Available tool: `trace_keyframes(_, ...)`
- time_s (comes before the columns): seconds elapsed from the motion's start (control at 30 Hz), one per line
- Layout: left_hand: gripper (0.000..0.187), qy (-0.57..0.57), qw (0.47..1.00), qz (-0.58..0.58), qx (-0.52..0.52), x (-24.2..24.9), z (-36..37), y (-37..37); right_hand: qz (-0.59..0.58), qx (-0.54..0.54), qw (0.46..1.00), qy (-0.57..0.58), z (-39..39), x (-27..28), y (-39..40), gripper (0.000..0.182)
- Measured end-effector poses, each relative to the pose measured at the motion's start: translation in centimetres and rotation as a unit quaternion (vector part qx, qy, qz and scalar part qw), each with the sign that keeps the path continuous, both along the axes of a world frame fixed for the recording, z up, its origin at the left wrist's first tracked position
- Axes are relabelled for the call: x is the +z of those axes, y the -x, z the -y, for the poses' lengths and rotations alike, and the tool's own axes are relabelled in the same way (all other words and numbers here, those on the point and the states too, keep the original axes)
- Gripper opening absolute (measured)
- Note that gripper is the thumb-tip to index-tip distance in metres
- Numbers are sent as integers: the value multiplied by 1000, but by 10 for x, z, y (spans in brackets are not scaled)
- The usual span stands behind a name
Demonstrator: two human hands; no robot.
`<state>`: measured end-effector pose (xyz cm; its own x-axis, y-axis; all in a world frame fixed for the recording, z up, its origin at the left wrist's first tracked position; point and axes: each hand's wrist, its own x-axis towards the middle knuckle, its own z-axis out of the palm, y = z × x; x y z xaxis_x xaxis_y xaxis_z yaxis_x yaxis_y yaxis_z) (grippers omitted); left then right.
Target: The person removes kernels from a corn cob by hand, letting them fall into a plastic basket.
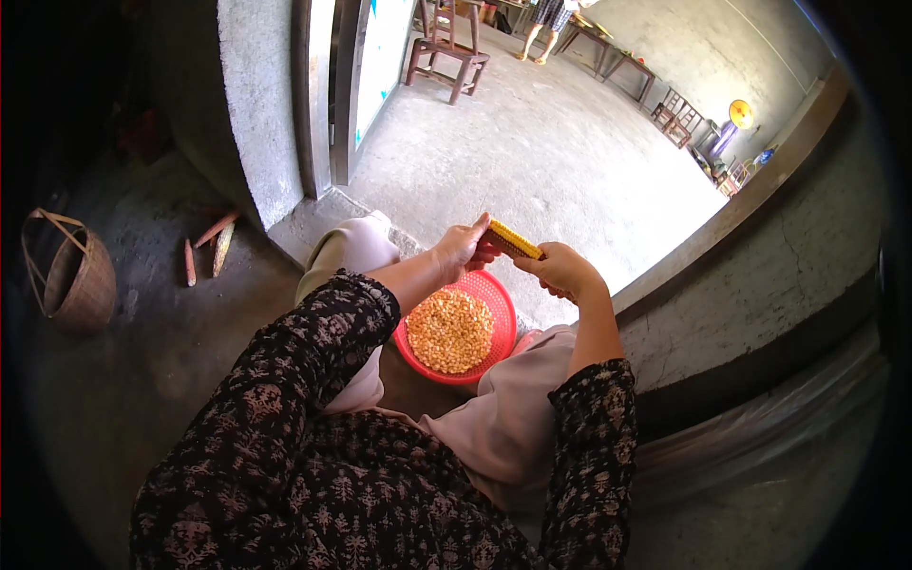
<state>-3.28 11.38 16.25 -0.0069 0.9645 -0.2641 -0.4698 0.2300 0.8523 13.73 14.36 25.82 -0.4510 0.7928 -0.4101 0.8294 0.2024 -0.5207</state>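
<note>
Between my two hands is a corn cob (513,239), with yellow kernels along its upper side and a darker, stripped-looking strip below. My left hand (463,249) grips its left end, and my right hand (562,270) is closed around the right end, thumb along the cob. Below them, between my knees, sits a red plastic basket (505,309) with a perforated wall. Loose corn kernels (450,331) cover much of its bottom. The undersides of my fingers are partly hidden.
Several cobs (223,249) lie on the floor to the left, near a woven handled basket (84,280). A wall edge (261,114) and doorway stand ahead. Beyond are a wooden chair (448,52), a bench (627,62) and a person's legs (540,43). A wall (750,294) rises at right.
</note>
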Motion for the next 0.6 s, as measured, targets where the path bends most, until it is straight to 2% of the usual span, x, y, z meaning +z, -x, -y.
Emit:
trace_keyframes(0.27,41,-17,999,19,32,-8,-4,-5,-32,-28,998,41,3,-2,-3,33)
trace_keyframes(0.4,41,-28,999,30,13,-4,-2,-7,-28,-30,998,44,2,0,-7,36)
trace_keyframes(0.47,42,6,998,66,-9,-4,-3,-8,-19,-28,999,37,1,2,-8,36)
trace_keyframes(0.6,48,5,991,127,-28,-3,-3,-5,-15,-34,999,39,-2,0,-11,36)
